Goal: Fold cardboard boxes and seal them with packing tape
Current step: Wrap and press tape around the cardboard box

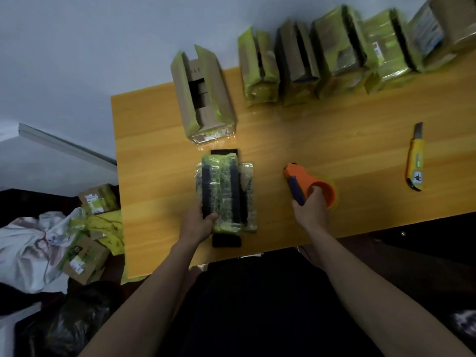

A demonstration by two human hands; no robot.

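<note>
A flat cardboard box (pixel 226 191) wrapped in yellow-green tape with black strips lies on the wooden table (pixel 334 140) in front of me. My left hand (pixel 202 222) grips its near left corner. To its right, my right hand (pixel 310 210) holds an orange tape dispenser (pixel 306 182) with a blue blade guard, resting on the tabletop. An open cardboard box (pixel 203 96) with raised flaps stands just beyond the flat one.
Several taped boxes (pixel 334 55) line the table's far edge. A yellow utility knife (pixel 415 161) lies at the right. On the floor at the left are more boxes (pixel 85 258) and a white bag (pixel 31 248).
</note>
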